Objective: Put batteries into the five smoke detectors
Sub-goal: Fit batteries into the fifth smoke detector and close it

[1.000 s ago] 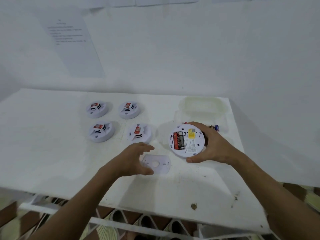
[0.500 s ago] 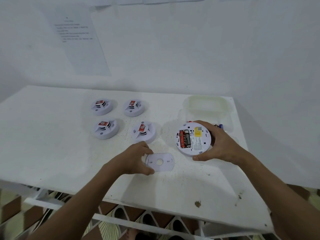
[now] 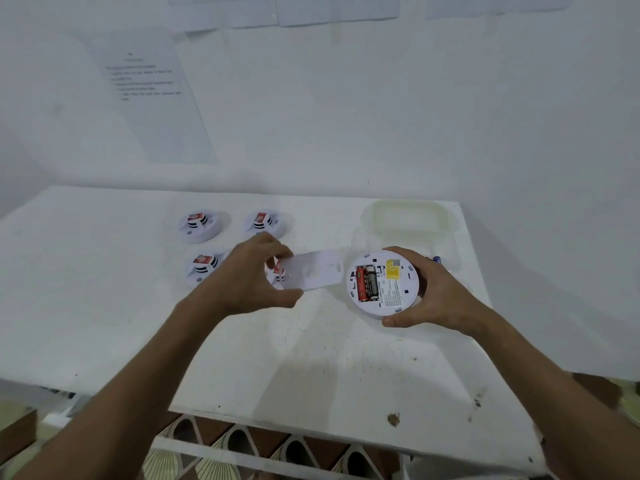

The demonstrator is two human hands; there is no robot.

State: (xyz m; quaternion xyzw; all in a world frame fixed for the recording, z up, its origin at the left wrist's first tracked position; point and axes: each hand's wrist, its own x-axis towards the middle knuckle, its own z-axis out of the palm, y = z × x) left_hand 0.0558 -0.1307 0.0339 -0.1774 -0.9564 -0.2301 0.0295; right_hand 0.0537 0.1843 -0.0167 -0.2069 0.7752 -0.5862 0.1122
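Note:
My right hand (image 3: 431, 295) grips a white round smoke detector (image 3: 382, 282), tilted with its back toward me; two batteries (image 3: 366, 283), one red and one black, sit in its compartment. My left hand (image 3: 254, 278) pinches the white back cover plate (image 3: 313, 274) and holds it lifted above the table, just left of the detector. Three other detectors stand face up on the table (image 3: 104, 271): back left (image 3: 199, 225), back right (image 3: 265, 223) and front left (image 3: 204, 270). Another detector (image 3: 278, 275) is mostly hidden behind my left hand and the plate.
A translucent plastic container (image 3: 408, 220) sits at the table's back right corner, with a loose battery (image 3: 435, 259) showing behind my right hand. The wall runs close behind the table, with paper sheets (image 3: 156, 95) stuck on it. The table's front edge is near me.
My left hand has picked the cover plate up off the table and raised it toward the detector. My right hand holds the detector in nearly the same place.

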